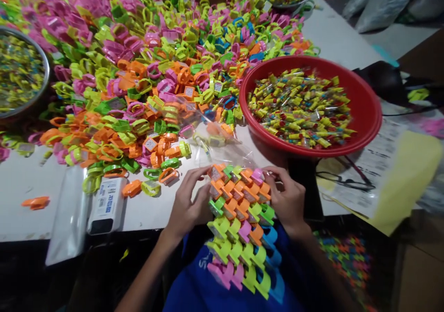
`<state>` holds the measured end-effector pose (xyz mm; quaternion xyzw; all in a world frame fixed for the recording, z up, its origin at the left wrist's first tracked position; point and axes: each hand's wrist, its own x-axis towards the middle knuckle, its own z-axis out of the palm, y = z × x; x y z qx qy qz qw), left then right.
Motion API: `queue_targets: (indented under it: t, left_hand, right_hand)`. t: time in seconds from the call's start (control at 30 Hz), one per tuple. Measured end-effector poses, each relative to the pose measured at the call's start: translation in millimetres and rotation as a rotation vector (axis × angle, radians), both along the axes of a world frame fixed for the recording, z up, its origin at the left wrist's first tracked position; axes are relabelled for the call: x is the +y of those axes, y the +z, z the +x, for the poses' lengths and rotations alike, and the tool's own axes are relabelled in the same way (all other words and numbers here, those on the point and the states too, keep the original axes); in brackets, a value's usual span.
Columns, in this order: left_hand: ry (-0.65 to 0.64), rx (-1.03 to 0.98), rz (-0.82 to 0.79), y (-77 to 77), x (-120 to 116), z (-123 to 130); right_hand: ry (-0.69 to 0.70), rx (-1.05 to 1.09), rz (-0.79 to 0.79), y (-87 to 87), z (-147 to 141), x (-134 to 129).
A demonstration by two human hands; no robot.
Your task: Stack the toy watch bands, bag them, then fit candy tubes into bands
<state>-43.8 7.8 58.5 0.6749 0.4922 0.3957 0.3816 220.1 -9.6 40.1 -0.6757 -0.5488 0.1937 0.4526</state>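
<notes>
the left hand point(187, 205) and the right hand point(286, 196) both hold the top end of a long strip point(237, 219) of interlocked plastic rings. each hand is closed narrowly around one side of it, with the fingers curled over its orange, lime and pink links. the strip sits between the hands and runs down over a blue shirt point(197, 284), with lime, pink, orange and blue links lying in overlapping rows.

a clear plastic bag point(225, 150) lies on the table point(333, 34) just beyond the strip, almost touching it, with a few rings inside or on top; the film makes this hard to tell. beyond that, a huge heap of rings point(138, 85) in pink, lime, orange and blue spreads across the table, and loose ones point(159, 175) lie near the left hand.

a red basin point(360, 103) full of wrapped yellow sweets point(300, 108) stands to the right of the heap. a steel bowl point(21, 71) of more small items sits at the far left. near the left hand are a white pouch point(67, 215) and a labelled white box point(107, 205). to the right, glasses point(347, 180) rest on papers point(367, 164) and a yellow sheet point(398, 182).
</notes>
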Motion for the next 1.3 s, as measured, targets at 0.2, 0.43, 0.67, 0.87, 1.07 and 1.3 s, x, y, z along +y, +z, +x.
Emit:
queue_targets:
  t: [0.2, 0.43, 0.67, 0.87, 1.07, 1.3]
  left_hand:
    - [-0.088, 0.094, -0.004, 13.4, 12.6, 6.7]
    - [-0.104, 0.072, 0.071, 21.1, 8.7, 6.3]
    - [-0.031, -0.032, 0.086, -12.6, -5.0, -1.8]
    - [-0.013, -0.018, 0.089, -45.8, -27.2, -5.1]
    - [-0.038, -0.123, -0.193, -56.7, -30.6, 6.0]
    - [-0.035, -0.212, -0.222, -39.2, -24.1, 24.6]
  right_hand:
    - [0.027, -0.088, 0.237, 1.7, -1.2, -7.8]
    - [0.018, -0.178, 0.456, -0.1, -3.4, -24.3]
    - [0.076, -0.15, 0.491, -8.2, -6.5, -40.9]
    - [0.093, -0.203, 0.475, -16.3, 0.8, -47.2]
    - [0.108, -0.167, 0.429, -14.9, 3.7, -50.2]
    - [0.105, -0.237, 0.482, -14.7, 8.1, -48.6]
